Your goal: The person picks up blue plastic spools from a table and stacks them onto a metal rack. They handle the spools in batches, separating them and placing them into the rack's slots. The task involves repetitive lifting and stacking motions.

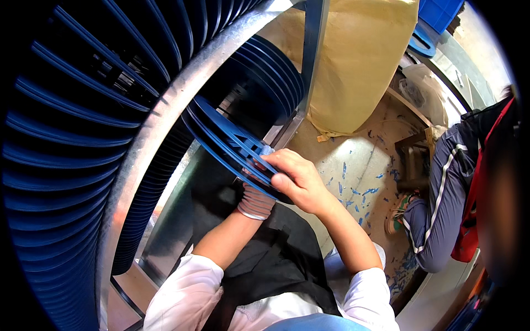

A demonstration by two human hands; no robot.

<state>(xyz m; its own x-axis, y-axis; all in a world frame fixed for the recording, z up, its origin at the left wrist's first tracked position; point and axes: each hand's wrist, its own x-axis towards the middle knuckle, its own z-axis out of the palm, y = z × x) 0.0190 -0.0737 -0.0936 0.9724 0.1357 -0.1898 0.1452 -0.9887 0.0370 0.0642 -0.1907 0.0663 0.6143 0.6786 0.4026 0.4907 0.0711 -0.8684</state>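
Several thin blue plastic rings (221, 134), with openings cut in them, are fanned together in front of me beside the metal frame. My right hand (295, 179) is bare and closed on their near right edge, thumb on one side and fingers on the other. My left hand (256, 201) wears a grey striped glove and comes from below, behind the rings. Its fingers are mostly hidden; a bit of glove shows at the far edge, wrapped round the rings.
A metal frame (135, 129) curves along the left, with many blue rings (72, 140) racked in rows. Yellow-brown paper (359, 60) hangs ahead. Blue scraps (361, 193) litter the floor. A seated person (441, 198) is at the right. A blue crate (439, 14) stands far right.
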